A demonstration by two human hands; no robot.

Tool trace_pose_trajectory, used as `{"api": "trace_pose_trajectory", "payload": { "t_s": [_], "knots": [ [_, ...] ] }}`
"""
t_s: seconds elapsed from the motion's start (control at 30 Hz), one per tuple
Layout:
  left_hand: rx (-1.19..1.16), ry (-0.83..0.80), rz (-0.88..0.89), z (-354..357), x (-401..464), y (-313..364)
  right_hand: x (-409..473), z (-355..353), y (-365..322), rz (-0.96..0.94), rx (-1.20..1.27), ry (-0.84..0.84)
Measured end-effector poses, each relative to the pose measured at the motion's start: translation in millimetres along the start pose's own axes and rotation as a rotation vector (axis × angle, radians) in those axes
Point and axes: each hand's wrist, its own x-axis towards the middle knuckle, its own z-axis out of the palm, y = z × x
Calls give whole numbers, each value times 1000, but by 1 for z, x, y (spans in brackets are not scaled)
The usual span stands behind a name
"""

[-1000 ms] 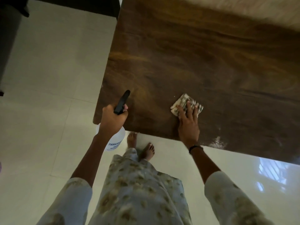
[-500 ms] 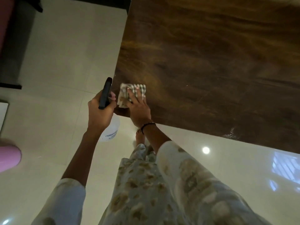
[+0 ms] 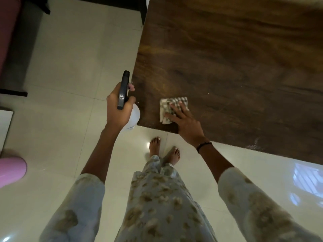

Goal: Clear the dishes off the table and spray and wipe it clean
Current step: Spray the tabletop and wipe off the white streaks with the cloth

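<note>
**Cloth pressed flat near the table corner, bottle held off the edge**

A folded checked cloth is pressed onto the dark wood table near its front-left corner by the right hand, whose fingers are laid straight and spread across it. The cloth's long axis runs roughly toward the table's near edge.

A spray bottle is gripped by the left hand, fingers curled round its neck, just beside the table's left edge and above the floor. Its black head is pointed away from the person, along that edge; the white body hangs below the hand. What the bottle holds cannot be told. A whitish smear is seen at the near edge, well right of the cloth.
</note>
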Motion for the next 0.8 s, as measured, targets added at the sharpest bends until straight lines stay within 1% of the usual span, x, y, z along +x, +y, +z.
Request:
{"api": "trace_pose_trajectory", "payload": {
  "t_s": [0.07,0.13,0.2,0.3,0.53,0.63,0.7,0.8],
  "knots": [
    [-1,7,24,6,4,0,-9,4,-13,198,63,64],
    [-9,10,42,11,7,-1,-13,12,-32,277,117,113],
    [-11,14,37,15,7,-2,-13,18,-46,264,141,122],
    [-39,32,-31,20,10,-5,-2,22,-57,231,151,83],
    [-95,30,-109,19,5,-9,24,22,-71,230,196,29],
    [-98,-13,-150,14,0,-5,25,13,-70,218,193,-77],
    [-103,-72,-173,13,-6,-1,28,5,-67,192,166,-203],
    [-61,-139,-202,5,-6,3,39,-14,-66,161,41,-395]
  ]
}}
